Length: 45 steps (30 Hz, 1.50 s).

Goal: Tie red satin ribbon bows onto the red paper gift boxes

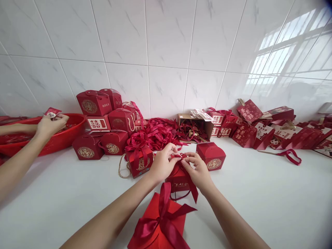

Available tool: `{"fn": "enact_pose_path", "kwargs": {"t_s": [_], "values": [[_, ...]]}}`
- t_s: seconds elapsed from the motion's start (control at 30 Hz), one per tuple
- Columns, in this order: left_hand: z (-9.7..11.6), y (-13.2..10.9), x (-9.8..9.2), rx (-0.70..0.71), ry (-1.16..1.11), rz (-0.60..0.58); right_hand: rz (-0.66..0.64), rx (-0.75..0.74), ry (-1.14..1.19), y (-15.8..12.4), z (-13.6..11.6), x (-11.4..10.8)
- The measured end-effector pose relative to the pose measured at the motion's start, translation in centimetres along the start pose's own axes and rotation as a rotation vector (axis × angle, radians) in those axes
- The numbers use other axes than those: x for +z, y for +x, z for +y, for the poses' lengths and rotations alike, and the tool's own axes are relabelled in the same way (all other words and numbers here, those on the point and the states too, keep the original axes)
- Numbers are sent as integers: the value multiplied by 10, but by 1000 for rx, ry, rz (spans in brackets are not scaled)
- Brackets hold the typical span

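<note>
A small red gift box [178, 182] with a dark red cord handle stands on the white table in front of me. Over its top, my left hand [166, 162] and my right hand [197, 169] meet, both pinching a dark red ribbon [191, 185] whose loose end hangs down the box's right side. Nearer to me lies a brighter red box [153, 221] with a satin bow. Left of my hands stands a box with a ribbon bow [140, 162] and a beige rope handle; to the right is another red box [211, 156] with a gold emblem.
Loose red ribbons [162, 133] lie heaped before the tiled wall, beside an open cardboard box [195, 129] of small dark red pieces. Stacked gift boxes [94, 103] stand left; red bags [261, 135] line the right. Another person's hands [50, 126] hold a small red packet over a red basin [62, 138].
</note>
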<state>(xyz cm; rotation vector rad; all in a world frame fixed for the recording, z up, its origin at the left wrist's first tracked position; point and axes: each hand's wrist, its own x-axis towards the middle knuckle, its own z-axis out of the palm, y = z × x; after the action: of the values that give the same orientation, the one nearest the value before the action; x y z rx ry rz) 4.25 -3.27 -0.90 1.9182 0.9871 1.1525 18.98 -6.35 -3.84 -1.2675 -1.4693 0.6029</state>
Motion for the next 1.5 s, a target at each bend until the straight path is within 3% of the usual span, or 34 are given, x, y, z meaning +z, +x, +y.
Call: {"fn": "enact_pose_path", "kwargs": {"t_s": [0.1,0.3,0.53,0.67,0.8,0.93,1.03,1.3,1.5], "values": [[-7,1,7,-26,-110,15,-129,101,169,1,-1,0],[-18,1,9,49,-147,97,-61,175,315,0,0,8],[-21,0,-4,167,33,-55,-24,206,431,1,1,6],[-25,4,-6,126,51,-52,3,173,296,1,0,6],[-28,7,-11,114,53,-151,108,58,-29,4,5,2],[-26,9,-19,97,66,-233,-37,-80,-89,9,13,-11],[-22,10,-21,86,85,-255,-155,-97,-125,9,15,-17],[-17,13,-28,63,139,-236,88,-103,-424,5,5,7],[-15,12,-40,49,145,-281,-21,-132,-456,7,-5,-5]]}}
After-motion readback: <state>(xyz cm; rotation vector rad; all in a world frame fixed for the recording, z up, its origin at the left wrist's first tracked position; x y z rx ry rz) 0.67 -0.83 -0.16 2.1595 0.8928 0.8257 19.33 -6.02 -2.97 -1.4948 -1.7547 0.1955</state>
